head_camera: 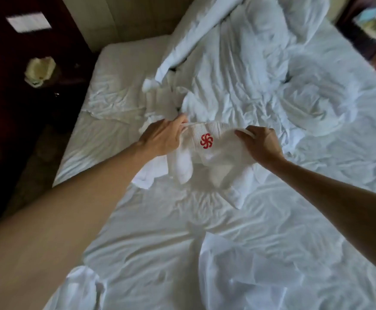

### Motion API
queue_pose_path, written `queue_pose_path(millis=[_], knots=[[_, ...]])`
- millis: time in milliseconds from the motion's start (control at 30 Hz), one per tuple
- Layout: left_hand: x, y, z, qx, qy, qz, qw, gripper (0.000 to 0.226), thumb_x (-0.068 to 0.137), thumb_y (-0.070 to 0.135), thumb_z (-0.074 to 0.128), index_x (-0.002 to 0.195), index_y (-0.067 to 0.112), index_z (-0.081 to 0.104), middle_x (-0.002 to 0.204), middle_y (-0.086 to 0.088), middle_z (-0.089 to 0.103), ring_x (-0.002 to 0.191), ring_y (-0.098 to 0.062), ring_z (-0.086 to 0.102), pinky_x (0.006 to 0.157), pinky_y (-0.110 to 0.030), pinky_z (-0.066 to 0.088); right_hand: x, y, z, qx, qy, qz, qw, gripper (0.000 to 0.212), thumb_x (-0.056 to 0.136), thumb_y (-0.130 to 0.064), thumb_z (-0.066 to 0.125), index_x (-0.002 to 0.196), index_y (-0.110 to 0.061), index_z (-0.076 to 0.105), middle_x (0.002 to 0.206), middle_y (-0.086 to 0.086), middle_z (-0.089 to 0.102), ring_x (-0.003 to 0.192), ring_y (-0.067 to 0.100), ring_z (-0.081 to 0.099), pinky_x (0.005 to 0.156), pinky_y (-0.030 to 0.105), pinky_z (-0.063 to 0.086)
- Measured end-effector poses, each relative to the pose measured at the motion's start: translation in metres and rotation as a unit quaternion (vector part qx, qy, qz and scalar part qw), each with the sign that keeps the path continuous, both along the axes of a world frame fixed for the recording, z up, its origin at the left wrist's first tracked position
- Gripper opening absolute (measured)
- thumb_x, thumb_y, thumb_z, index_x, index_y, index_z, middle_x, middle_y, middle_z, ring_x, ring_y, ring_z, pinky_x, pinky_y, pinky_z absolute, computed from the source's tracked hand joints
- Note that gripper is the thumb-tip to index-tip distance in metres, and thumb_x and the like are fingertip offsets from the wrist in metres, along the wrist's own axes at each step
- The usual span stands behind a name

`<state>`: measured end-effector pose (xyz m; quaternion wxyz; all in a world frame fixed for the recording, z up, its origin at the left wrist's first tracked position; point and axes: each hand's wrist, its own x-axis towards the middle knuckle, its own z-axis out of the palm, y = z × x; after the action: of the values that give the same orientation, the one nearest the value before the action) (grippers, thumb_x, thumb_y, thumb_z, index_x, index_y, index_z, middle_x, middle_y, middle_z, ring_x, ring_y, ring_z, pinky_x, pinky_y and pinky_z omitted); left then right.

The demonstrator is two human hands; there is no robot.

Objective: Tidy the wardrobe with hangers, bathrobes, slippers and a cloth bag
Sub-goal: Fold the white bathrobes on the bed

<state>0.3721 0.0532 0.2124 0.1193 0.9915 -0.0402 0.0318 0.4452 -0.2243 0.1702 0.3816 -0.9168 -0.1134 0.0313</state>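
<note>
Rumpled white bed sheet nearest, then left hand and right hand each pinching the top edge of a white bathrobe, probably waffle-weave, lifted just above the bed.

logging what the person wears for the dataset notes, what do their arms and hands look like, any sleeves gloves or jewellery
Both forearms are bare as far as the picture shows: no sleeve reaches into view on either side. The left hand and the right hand wear no gloves. No watch, bracelet or ring can be made out, though the picture is somewhat blurred and the fingers are partly hidden in fabric.
</note>
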Motion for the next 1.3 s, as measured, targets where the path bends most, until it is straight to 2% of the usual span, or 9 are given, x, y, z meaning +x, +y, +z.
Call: queue_pose_path(millis=[267,400,567,667,767,867,967,1133,1300], knots=[[0.034,-0.004,0.352,0.123,-0.138,0.019,0.983,0.005,0.102,0.025,0.039,0.102,0.026,0.043,0.084,-0.011,0.066,0.072,-0.036,0.062,0.066,-0.043,0.052,0.044,0.001,0.330,0.054,-0.129,-0.014,0.990,0.043,0.092,-0.054,0.061,0.070,-0.018,0.067,0.071,0.005,0.064,0.070,0.027,0.063,0.062,0.035,0.049],[0.011,-0.008,0.515,0.200,-0.237,0.067,0.948,0.010,0.101,0.020,0.044,0.110,0.021,0.049,0.089,-0.019,0.068,0.074,-0.038,0.062,0.063,-0.039,0.045,0.041,0.004,0.495,0.049,-0.247,-0.001,0.968,0.043,0.090,-0.052,0.065,0.064,-0.018,0.065,0.069,0.014,0.063,0.071,0.032,0.061,0.061,0.033,0.040],[-0.025,-0.017,0.649,0.237,-0.359,0.086,0.899,0.016,0.103,0.023,0.044,0.115,0.019,0.054,0.093,-0.021,0.068,0.080,-0.042,0.065,0.067,-0.040,0.046,0.019,-0.002,0.642,0.046,-0.349,-0.009,0.936,0.047,0.089,-0.054,0.066,0.070,-0.011,0.065,0.072,0.015,0.060,0.077,0.035,0.060,0.064,0.031,0.035],[-0.042,-0.020,0.686,0.249,-0.411,0.077,0.873,0.025,0.104,0.031,0.040,0.111,0.016,0.058,0.093,-0.021,0.069,0.082,-0.043,0.065,0.069,-0.042,0.048,0.005,-0.011,0.681,0.040,-0.379,-0.018,0.924,0.046,0.088,-0.054,0.067,0.096,-0.010,0.077,0.080,0.016,0.063,0.077,0.034,0.059,0.065,0.032,0.038],[-0.048,-0.022,0.686,0.261,-0.404,0.075,0.873,0.027,0.105,0.033,0.039,0.110,0.015,0.059,0.092,-0.020,0.068,0.078,-0.041,0.063,0.067,-0.040,0.045,-0.004,-0.019,0.683,0.017,-0.379,-0.008,0.925,0.043,0.089,-0.053,0.067,0.096,-0.011,0.077,0.083,0.014,0.067,0.076,0.032,0.059,0.066,0.030,0.036],[-0.042,-0.027,0.650,0.253,-0.363,0.064,0.895,0.027,0.105,0.033,0.038,0.111,0.016,0.058,0.093,-0.019,0.068,0.077,-0.040,0.063,0.067,-0.040,0.047,-0.006,-0.026,0.651,-0.023,-0.327,-0.002,0.945,0.048,0.089,-0.054,0.065,0.062,-0.015,0.059,0.064,0.007,0.055,0.069,0.029,0.051,0.063,0.030,0.033],[-0.027,-0.040,0.583,0.230,-0.309,0.038,0.922,0.027,0.104,0.035,0.038,0.110,0.018,0.058,0.099,-0.020,0.069,0.083,-0.041,0.064,0.068,-0.039,0.044,-0.001,-0.040,0.585,-0.063,-0.261,0.001,0.963,0.055,0.091,-0.050,0.065,0.055,-0.010,0.052,0.053,0.007,0.047,0.068,0.032,0.053,0.062,0.034,0.033],[0.000,-0.090,0.399,0.190,-0.189,-0.039,0.963,0.032,0.106,0.037,0.036,0.115,0.016,0.060,0.100,-0.021,0.070,0.086,-0.044,0.066,0.070,-0.043,0.050,-0.007,-0.093,0.382,-0.084,-0.091,-0.040,0.992,0.059,0.089,-0.055,0.065,0.065,-0.002,0.062,0.061,0.012,0.058,0.067,0.033,0.058,0.065,0.040,0.048],[0.001,-0.161,0.177,0.174,-0.066,-0.129,0.974,0.037,0.108,0.041,0.036,0.119,0.014,0.059,0.096,-0.016,0.073,0.083,-0.039,0.068,0.065,-0.038,0.038,-0.070,-0.164,0.159,-0.113,0.113,-0.091,0.983,0.057,0.090,-0.056,0.062,0.067,-0.004,0.066,0.063,0.012,0.056,0.071,0.033,0.053,0.065,0.034,0.038]])
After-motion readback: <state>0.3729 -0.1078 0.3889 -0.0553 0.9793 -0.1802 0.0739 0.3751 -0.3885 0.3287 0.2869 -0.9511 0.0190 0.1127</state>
